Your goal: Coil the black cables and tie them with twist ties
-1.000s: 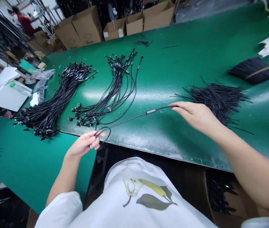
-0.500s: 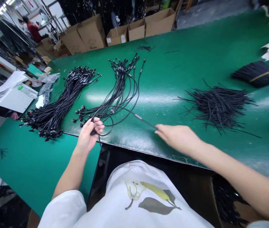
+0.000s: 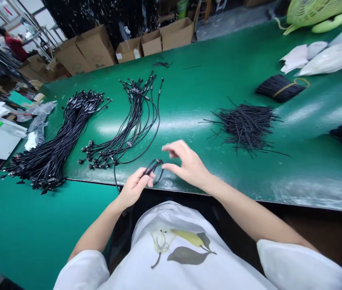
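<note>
we have our left hand (image 3: pixel 133 187) curled nearly shut on a small loop of thin black cord (image 3: pixel 154 168), pinching it between thumb and fingers just above the edge of the green-topped workbench (image 3: pixel 219 177). the loop stands up out of the grip, which seems to keep it off the surface and within reach of the other hand. our right hand (image 3: pixel 187 163) is half open and holds nothing, its fingers (image 3: pixel 171 147) curved and spread just beside the loop; we cannot tell whether a fingertip touches the cord. a thin tail of cord (image 3: pixel 115 177) drops below the left hand toward the bench edge. ahead of us, a thick bundle of clipped black cords (image 3: pixel 52 157) and a thinner clipped bundle (image 3: pixel 134 121) lie side by side, their clipped ends mostly toward us, probably for easy picking. further right, a loose pile of short black cords (image 3: pixel 243 127) and a bound bundle of black cords (image 3: pixel 279 88) sit well apart, likely to avoid tangling.
</note>
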The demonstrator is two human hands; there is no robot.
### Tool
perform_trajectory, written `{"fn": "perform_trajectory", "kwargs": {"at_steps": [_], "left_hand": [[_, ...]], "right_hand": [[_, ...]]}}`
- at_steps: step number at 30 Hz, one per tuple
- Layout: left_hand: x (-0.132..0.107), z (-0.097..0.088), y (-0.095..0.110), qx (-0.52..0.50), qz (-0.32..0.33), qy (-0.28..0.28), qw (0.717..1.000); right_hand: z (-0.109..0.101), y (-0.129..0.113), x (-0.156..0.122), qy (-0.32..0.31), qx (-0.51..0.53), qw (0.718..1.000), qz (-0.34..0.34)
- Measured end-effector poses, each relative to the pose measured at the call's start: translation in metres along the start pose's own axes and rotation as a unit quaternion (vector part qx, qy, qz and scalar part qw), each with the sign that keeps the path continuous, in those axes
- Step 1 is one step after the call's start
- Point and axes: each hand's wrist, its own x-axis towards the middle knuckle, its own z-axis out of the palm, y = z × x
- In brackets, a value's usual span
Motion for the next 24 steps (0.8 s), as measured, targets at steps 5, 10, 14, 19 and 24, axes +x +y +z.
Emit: {"fn": "perform_trajectory", "kwargs": {"at_steps": [5, 10, 14, 19, 24], "left_hand": [[0.004, 0.021, -0.013, -0.181, -0.055, 0.006, 0.982], [0.0, 0.03, -0.018, -0.293, -0.071, 0.128, 0.945], [-0.002, 0.028, -0.018, -0.351, -0.104, 0.109, 0.924], [0.002, 0.027, -0.021, -0.387, -0.124, 0.138, 0.903], [0.008, 0.025, -0.019, -0.4, -0.089, 0.177, 0.895]], "right_hand": [[0.037, 0.017, 0.002, 0.05, 0.188, 0.975, 0.111], [0.045, 0.016, -0.001, 0.017, 0.426, 0.885, 0.187], [0.054, 0.015, -0.007, 0.046, 0.527, 0.822, 0.213], [0.06, 0.021, -0.018, 0.071, 0.401, 0.894, 0.185], [0.057, 0.03, -0.026, 0.087, 0.176, 0.978, 0.071]]}}
